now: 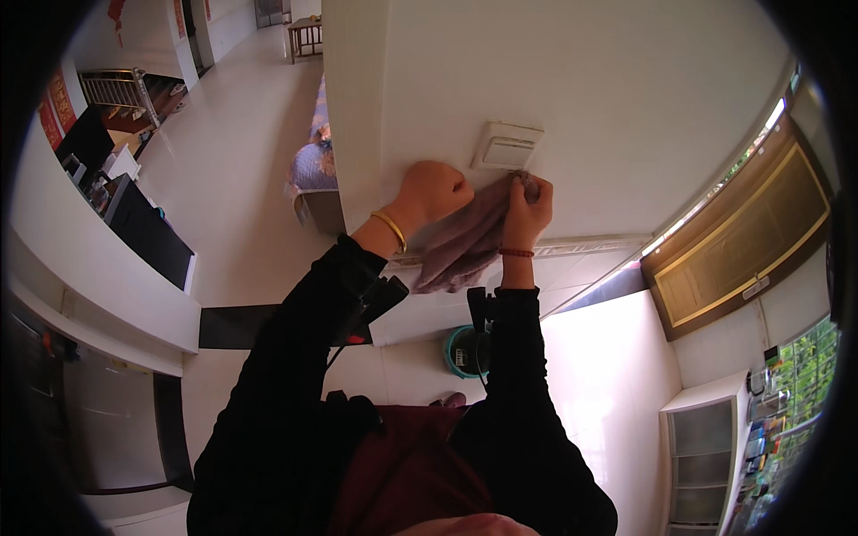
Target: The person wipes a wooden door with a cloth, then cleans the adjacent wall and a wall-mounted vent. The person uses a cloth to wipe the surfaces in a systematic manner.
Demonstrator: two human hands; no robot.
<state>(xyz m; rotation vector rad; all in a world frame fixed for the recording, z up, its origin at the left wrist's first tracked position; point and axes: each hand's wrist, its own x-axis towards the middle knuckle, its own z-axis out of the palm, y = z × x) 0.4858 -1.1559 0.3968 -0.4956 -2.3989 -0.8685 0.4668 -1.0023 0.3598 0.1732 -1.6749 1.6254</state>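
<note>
A mauve-brown cloth (466, 239) hangs in folds in front of the white wall, just below a white wall switch (508, 146). My right hand (528, 207) pinches its upper corner close under the switch's lower edge. To the left, my left hand (433, 191) is closed in a fist beside the cloth's upper left edge. Whatever lies inside that fist, if anything, is hidden. A gold bangle (390, 232) circles my left wrist, and a dark red bead bracelet (517, 253) my right one.
On the floor below stands a teal bucket (458, 357), partly behind my right forearm. A brown door (742, 232) is at the right, above a white cabinet (706, 456). Left of the wall's corner, a hall holds a patterned fabric cover (313, 168) and a dark cabinet (147, 228).
</note>
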